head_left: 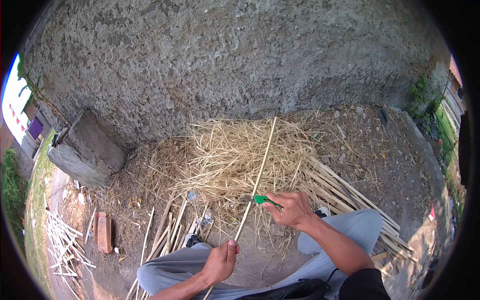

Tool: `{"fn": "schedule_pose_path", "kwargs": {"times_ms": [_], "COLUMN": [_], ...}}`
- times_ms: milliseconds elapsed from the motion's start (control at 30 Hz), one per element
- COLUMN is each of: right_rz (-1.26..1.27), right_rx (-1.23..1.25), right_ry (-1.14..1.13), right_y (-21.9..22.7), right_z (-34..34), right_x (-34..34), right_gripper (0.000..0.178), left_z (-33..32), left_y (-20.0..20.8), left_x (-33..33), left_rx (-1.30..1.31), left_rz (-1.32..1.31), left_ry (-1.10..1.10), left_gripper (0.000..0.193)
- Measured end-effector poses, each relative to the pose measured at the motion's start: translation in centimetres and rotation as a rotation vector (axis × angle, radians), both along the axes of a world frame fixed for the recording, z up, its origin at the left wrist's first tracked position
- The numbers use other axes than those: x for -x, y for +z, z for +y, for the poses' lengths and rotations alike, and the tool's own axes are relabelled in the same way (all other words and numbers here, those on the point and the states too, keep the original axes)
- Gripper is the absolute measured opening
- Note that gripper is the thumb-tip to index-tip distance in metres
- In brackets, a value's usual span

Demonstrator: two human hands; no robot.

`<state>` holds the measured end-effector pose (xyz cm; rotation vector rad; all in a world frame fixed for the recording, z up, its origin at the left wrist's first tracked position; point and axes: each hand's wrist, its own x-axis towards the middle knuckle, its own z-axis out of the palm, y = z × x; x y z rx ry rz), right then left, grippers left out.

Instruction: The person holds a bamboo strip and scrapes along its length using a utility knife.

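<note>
Below a rough wall [250, 60], shavings [225, 155] cover dirt [370, 165] beneath a pale strip [262, 165].

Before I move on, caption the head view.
Left hand grips a pale strip, right hand a green tool, with heaped shavings beyond.

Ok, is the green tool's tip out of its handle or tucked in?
Out: on the green tool, held in the right hand, a dark tip sticks out past the handle, toward the long pale strip.
</note>
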<state>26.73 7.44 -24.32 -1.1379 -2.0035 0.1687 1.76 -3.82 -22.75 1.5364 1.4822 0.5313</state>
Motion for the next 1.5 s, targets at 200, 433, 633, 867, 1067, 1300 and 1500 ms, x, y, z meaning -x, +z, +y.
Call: {"fn": "schedule_pose_path", "kwargs": {"times_ms": [200, 433, 633, 867, 1067, 1300, 1500], "right_rz": [-0.032, -0.059, -0.028, -0.157, -0.160, -0.258, -0.275], "right_rx": [0.024, 0.095, 0.072, 0.410, 0.506, 0.648, 0.794], "right_ry": [-0.033, -0.054, -0.051, -0.458, -0.537, -0.873, -0.736], "right_y": [0.1, -0.2, -1.0, -0.2, 0.5, -6.2, -5.2], "right_z": [-0.2, 0.1, 1.2, 6.1, 7.5, 10.8, 10.0], "right_x": [0.1, 0.5, 0.1, -7.7, -6.8, -13.8, -10.0], "right_gripper": [0.030, 0.031, 0.028, 0.039, 0.035, 0.036, 0.034], "left_z": [0.0, 0.1, -0.3, -3.6, -3.7, -4.6, -1.2], "left_y": [0.6, 1.0, 0.4, -0.4, -0.5, -0.6, -1.6], "left_x": [-0.2, 0.0, 0.1, 0.0, 0.7, -0.2, 1.6], "left_rx": [-0.095, -0.073, -0.160, -0.136, -0.252, -0.137, 0.066], "left_rz": [0.085, 0.121, 0.131, 0.190, 0.176, 0.271, 0.056], "left_ry": [-0.026, -0.050, -0.062, -0.218, -0.276, -0.299, -0.094], "left_gripper": [0.048, 0.045, 0.043, 0.035, 0.023, 0.026, 0.052]}}
